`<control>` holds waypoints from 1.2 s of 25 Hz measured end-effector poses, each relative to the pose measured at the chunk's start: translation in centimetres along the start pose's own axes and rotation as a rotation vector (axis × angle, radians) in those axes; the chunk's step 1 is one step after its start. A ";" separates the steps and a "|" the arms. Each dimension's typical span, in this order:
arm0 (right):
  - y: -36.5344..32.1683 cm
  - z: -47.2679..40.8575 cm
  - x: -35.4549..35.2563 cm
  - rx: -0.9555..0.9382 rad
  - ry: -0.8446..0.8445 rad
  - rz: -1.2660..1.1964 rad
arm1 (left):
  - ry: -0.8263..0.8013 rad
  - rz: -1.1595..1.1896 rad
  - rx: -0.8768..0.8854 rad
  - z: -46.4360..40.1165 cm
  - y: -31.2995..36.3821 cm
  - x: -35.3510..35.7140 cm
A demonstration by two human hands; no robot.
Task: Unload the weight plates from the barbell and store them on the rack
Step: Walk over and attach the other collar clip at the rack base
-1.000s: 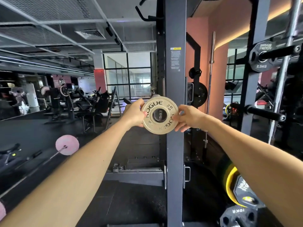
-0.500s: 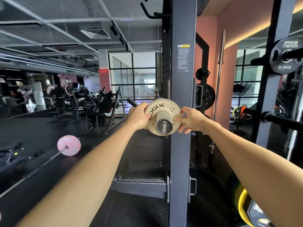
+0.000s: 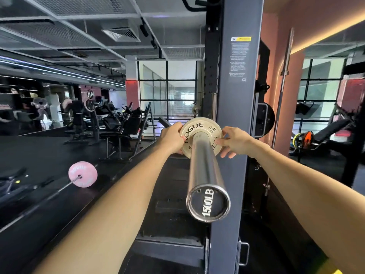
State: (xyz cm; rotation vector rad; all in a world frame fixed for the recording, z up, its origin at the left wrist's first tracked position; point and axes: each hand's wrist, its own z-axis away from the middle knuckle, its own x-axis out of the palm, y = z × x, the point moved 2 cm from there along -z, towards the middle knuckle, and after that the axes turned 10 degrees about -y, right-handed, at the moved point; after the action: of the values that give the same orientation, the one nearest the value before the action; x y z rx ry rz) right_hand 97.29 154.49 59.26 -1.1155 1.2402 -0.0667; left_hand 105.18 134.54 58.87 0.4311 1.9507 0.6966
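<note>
Small round metal weight plate sits on the steel barbell sleeve, far along it, away from the camera; sleeve end cap points toward the camera. Left hand on the plate's left edge, right hand on its right edge. Tall grey steel rack upright just behind and right of the plate. Round pink bumper plate on a second bar, low on the floor, well apart to the left. Bare vertical bar stands right of the upright.

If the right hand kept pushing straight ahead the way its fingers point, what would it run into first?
The right hand already has fingertips on the tan ROGUE plate on the steel sleeve. Pushing on, it probably meets that plate, then the grey upright behind; depth is unclear.
</note>
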 end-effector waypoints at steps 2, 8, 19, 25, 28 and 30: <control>0.6 -1.9 -0.3 0.002 0.011 0.001 | 0.013 -0.052 0.004 -2.0 -0.5 0.5; 2.0 -6.5 -0.5 0.025 0.065 0.037 | 0.010 -0.082 0.013 -7.6 -2.1 2.1; 3.2 -9.6 -0.6 0.052 0.178 0.093 | 0.029 -0.111 0.006 -11.8 -3.4 3.6; 4.7 -8.3 4.1 0.184 0.099 0.160 | -0.112 -0.180 -0.086 -7.0 -6.9 2.1; 3.2 -6.2 7.0 0.151 0.021 0.036 | -0.201 -0.172 -0.144 -3.0 -9.1 -0.8; 3.1 -5.3 9.4 0.095 0.034 0.104 | -0.231 -0.183 -0.167 -0.2 -10.4 -3.0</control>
State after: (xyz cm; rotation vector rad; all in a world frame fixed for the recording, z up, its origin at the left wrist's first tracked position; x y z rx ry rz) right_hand 95.35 147.15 50.93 -0.9698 1.3099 -0.0650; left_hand 106.37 124.78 54.44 0.2169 1.6759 0.6550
